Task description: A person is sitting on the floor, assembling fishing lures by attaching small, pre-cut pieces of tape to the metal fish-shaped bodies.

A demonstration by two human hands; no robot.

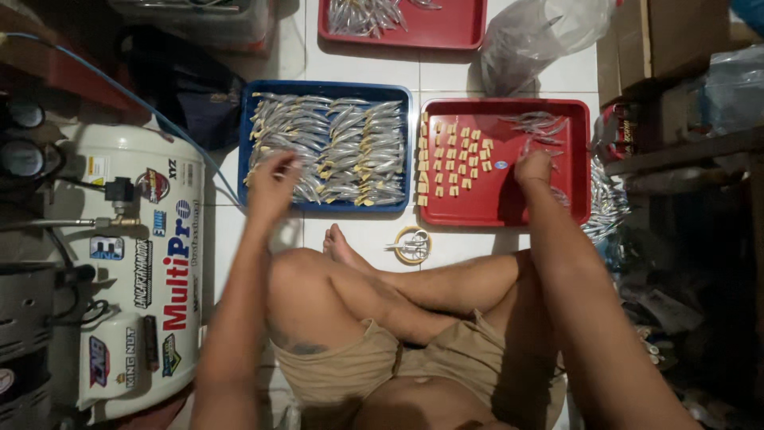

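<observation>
Currently left hand (pixel 273 185) sits over the blue tray (pixel 247 151), fingers curled on the silvery fish-shaped lures (pixel 334 151) beneath; actual hold unclear through blur. Right hand (pixel 533 167) rests in the red tray (pixel 509 209), fingertips pinched, contents unclear; yellow blocks (pixel 454 159) just left, loose lures (pixel 541 123) just beyond.

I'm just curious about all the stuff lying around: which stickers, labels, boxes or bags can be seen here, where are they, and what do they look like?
Stickers: on the white compressor tank, left; red, blue and black, mixed shapes.
Small round label: on the near red tray's floor; blue and white.
Clear plastic bag: top, right of centre; crumpled.
Cardboard box: top right; brown.
Printed packet: right of the red tray; red and dark.
</observation>
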